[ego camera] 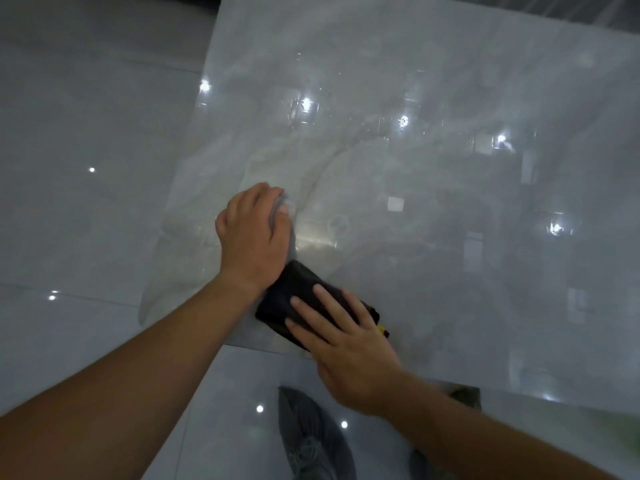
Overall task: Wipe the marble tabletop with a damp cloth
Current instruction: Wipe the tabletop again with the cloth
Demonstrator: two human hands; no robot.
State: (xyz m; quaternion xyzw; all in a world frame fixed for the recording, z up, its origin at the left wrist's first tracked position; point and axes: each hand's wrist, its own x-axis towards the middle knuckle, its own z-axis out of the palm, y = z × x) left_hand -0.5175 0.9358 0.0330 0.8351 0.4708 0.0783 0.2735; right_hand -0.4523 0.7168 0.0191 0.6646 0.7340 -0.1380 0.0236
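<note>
The glossy pale grey marble tabletop (450,174) fills most of the view. My left hand (254,233) presses down near the table's near left corner, its fingers curled over a light grey cloth (281,211) that peeks out under the fingertips and along the palm's right side. A curved wet streak arcs away from the cloth. My right hand (341,337) lies flat with fingers spread on a black folded item (294,292) with a small yellow tag, right at the table's front edge and touching my left wrist.
Shiny grey floor tiles (86,140) surround the table on the left and in front. My grey shoe (311,441) stands on the floor just below the front edge. Ceiling lights reflect as bright spots across the marble.
</note>
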